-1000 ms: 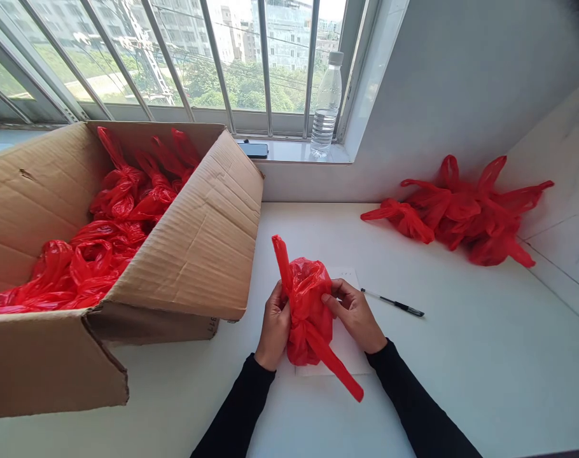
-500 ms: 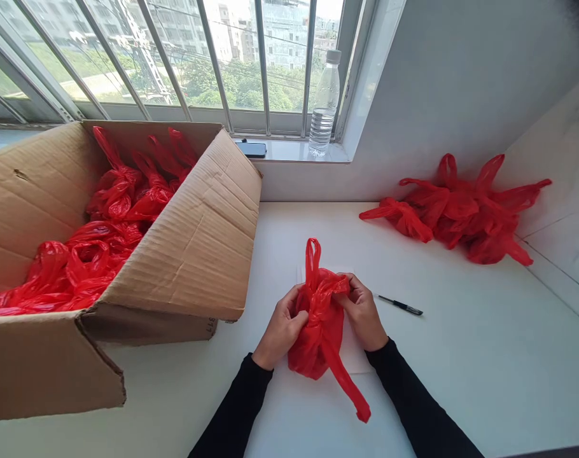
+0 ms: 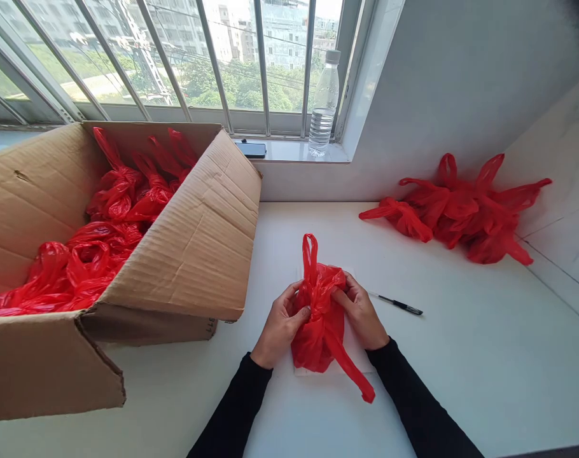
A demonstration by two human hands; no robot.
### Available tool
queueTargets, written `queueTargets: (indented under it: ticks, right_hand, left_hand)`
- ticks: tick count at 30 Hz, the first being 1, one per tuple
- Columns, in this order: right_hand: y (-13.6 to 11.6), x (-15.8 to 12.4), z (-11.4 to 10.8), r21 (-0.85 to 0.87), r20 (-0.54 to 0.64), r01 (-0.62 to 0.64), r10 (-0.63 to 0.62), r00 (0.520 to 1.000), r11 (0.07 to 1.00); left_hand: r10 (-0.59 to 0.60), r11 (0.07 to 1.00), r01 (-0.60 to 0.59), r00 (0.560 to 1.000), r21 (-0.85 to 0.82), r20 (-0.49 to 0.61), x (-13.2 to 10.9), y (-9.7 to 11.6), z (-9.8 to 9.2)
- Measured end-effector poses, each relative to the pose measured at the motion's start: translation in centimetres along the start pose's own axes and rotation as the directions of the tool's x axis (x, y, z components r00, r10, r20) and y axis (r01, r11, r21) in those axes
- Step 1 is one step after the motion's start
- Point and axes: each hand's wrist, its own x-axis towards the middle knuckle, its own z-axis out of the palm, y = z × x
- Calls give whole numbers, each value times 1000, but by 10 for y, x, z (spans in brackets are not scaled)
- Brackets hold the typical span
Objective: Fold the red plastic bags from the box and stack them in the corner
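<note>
A crumpled red plastic bag (image 3: 322, 318) sits on the white table (image 3: 461, 356) in front of me, over a sheet of white paper (image 3: 354, 350). My left hand (image 3: 280, 324) pinches its left side with closed fingers. My right hand (image 3: 361, 312) grips its right side near the top. One bag handle sticks up at the bag's top, the other trails down toward me on the right.
A big open cardboard box (image 3: 194, 254) filled with red bags (image 3: 103, 235) stands at the left. A heap of red bags (image 3: 466, 213) lies at the back right by the wall. A black pen (image 3: 397, 305) lies right of my hands. A water bottle (image 3: 324, 105) and a phone (image 3: 252, 149) rest on the windowsill.
Both hands moved in toward the bag's upper middle and gathered it. The upright handle shifted from the left toward the centre; the lower handle swung slightly to the right.
</note>
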Motion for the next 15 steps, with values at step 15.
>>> queueTargets:
  ticks: [15]
  right_hand:
    - [0,0,-4,-27,103,7,-5,995,1000]
  left_hand:
    - [-34,999,33,999,-10,-24,-1,2,1]
